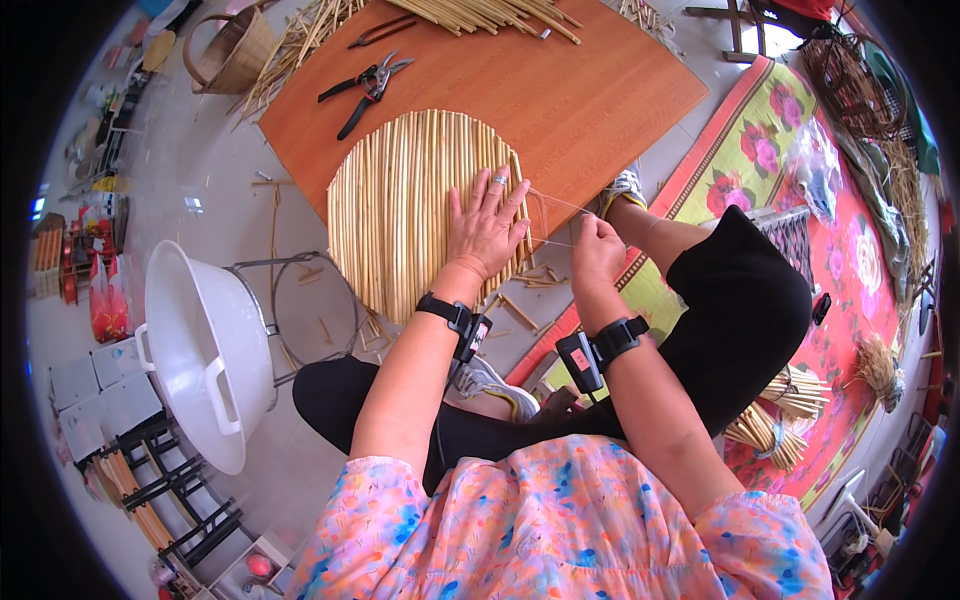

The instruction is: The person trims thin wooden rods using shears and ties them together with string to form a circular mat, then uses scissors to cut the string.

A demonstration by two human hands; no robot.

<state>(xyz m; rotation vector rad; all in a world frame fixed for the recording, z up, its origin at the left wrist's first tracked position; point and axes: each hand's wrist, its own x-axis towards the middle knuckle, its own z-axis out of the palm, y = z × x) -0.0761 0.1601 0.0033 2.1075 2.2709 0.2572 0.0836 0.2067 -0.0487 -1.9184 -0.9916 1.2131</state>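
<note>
A round mat of straw-coloured stalks (400,215) laid side by side lies on the near left part of a brown wooden board (570,110), overhanging its edge. My left hand (484,225) presses flat on the mat's right side, fingers spread, a ring on one finger. To its right, my right hand (597,248) is closed in a pinch on a thin pale thread (560,203). Two strands of it run taut to the mat's right edge. Red-and-black pruning shears (368,90) lie on the board beyond the mat, with pliers (383,31) farther back.
Long loose stalks (480,12) lie at the board's far edge. Cut stalk pieces (518,312) litter the floor below the mat. A large white basin (205,350) stands on its side at left, near a wicker basket (228,50). Bundled stalks (768,437) rest on a flowered mat (845,330) at right.
</note>
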